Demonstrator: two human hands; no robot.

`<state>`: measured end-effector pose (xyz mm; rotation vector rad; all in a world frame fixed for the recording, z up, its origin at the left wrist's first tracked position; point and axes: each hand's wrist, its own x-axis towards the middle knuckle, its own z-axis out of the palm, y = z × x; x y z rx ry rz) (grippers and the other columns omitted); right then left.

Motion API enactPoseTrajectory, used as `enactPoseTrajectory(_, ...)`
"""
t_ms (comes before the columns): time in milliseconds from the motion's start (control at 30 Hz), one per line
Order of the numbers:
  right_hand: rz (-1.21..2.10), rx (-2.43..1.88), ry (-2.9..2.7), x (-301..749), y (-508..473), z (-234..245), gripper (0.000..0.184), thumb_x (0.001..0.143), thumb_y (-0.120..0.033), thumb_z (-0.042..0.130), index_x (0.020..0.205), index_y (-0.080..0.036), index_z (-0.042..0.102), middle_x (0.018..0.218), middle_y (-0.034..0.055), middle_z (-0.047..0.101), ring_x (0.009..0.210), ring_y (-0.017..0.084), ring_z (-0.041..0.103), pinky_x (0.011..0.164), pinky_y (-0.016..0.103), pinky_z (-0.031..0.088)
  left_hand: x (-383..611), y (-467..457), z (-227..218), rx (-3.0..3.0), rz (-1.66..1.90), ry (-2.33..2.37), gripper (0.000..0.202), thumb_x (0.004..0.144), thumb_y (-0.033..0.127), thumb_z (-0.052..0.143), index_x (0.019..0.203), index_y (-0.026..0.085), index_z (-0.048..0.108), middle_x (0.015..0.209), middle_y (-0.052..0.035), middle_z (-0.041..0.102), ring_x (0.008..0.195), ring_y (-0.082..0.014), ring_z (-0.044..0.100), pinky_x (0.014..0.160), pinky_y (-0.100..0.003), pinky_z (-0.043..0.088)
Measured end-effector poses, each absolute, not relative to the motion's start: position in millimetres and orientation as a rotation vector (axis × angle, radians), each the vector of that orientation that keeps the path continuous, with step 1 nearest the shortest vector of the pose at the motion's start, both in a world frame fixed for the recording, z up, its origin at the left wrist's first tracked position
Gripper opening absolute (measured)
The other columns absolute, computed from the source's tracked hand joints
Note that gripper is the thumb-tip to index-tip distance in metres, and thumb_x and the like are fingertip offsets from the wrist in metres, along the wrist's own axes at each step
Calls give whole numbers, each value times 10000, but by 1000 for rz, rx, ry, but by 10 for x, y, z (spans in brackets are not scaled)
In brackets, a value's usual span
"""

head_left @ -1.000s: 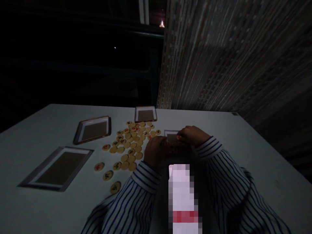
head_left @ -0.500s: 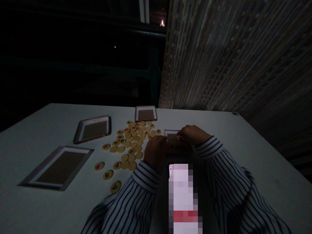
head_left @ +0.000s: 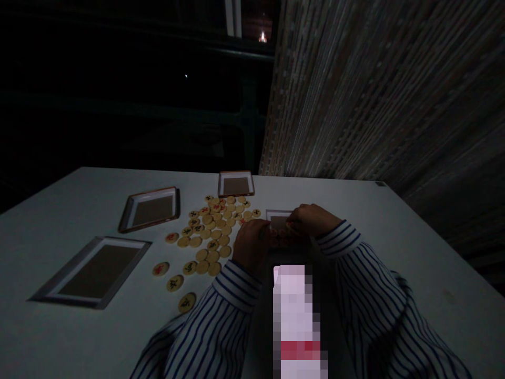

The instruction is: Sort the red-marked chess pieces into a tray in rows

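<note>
A shallow open box [head_left: 278, 213] stands between my two hands, with several round Chinese chess pieces lying in its near part. My left hand [head_left: 251, 243] is closed at the box's left edge, its fingertips curled against the rim. Over the right side of the box, my right hand [head_left: 314, 219] pinches a Chinese chess piece [head_left: 289, 226], partly covered by its fingers. To the left of my left hand a loose heap of wooden-coloured chess pieces [head_left: 216, 235] is spread on the white table [head_left: 374, 252]; some show red or black characters.
Three more shallow trays lie on the table: one at the near left [head_left: 101, 269], one behind it [head_left: 153, 207], one at the back [head_left: 236, 184]. A phone [head_left: 295, 310] with a bright, pixelated screen is in front of me. A string curtain [head_left: 335, 89] hangs behind the right side.
My right hand has lowered the chess piece slightly toward the pieces in the box. My left hand stays at the box's left edge.
</note>
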<state>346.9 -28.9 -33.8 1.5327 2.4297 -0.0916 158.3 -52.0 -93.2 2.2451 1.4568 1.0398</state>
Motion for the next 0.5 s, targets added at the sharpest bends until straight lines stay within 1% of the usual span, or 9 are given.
enactPoseTrajectory(200,-101,1547,2428,3455,-304,-326,296,846,-308,406,934,-229,677,943,74,679,881,196,600,705,280,405,1582,-519,-931,2255,1059,1436,174,788,128,500,884,152,642,897,-57,684,859,-189,609,824,-352,476)
enactPoseTrajectory(300,-92,1564,2444,3477,-309,-317,286,840,-304,428,971,-235,672,968,73,677,905,200,598,725,280,408,1584,-521,-933,2265,1072,1433,175,790,135,493,881,155,641,896,-58,684,854,-187,608,816,-347,479)
enactPoseTrajectory(400,-80,1596,2486,3539,-304,-314,284,830,-283,450,1019,-247,659,1000,67,675,944,203,591,759,282,405,1582,-522,-929,2267,1078,1440,175,791,141,490,877,161,641,888,-55,685,850,-183,609,813,-341,481)
enactPoseTrajectory(500,-74,1629,2497,3609,-291,-322,284,815,-250,469,1026,-255,658,1007,55,676,953,196,589,786,280,402,1577,-522,-922,2271,1070,1443,177,787,140,493,881,157,642,897,-61,684,858,-186,610,817,-343,481)
